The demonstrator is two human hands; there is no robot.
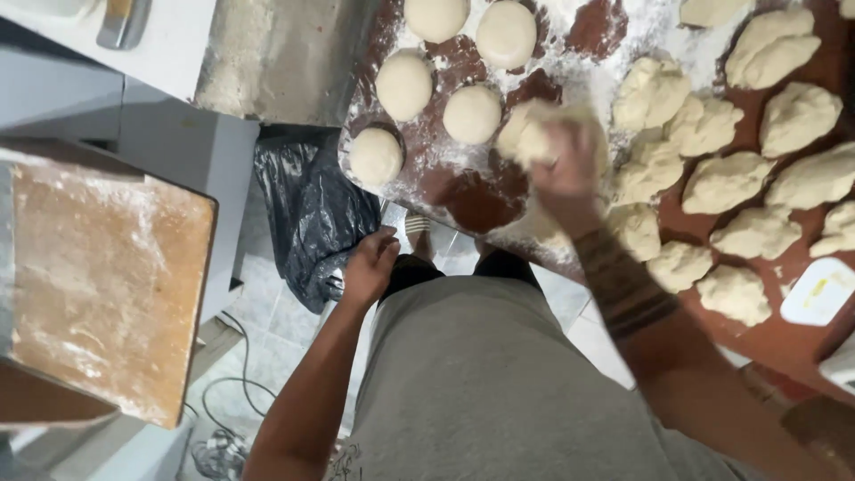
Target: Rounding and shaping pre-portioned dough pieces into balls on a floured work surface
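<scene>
My right hand [568, 165] is curled over a lump of pale dough [527, 134] and presses it onto the floured red-brown worktop [481, 200]; the hand is blurred with motion. To its left lie several smooth round dough balls [403, 85]. To its right sit several rough, unshaped dough pieces [726, 183]. My left hand [370, 264] hangs below the worktop's edge near my hip, fingers loosely curled, holding nothing.
A floured wooden board [107, 276] lies at the left on a lower stand. A black plastic bag [307, 209] sits on the tiled floor beneath the worktop. A white dough scraper [819, 291] rests at the right edge. Cables [223, 392] trail on the floor.
</scene>
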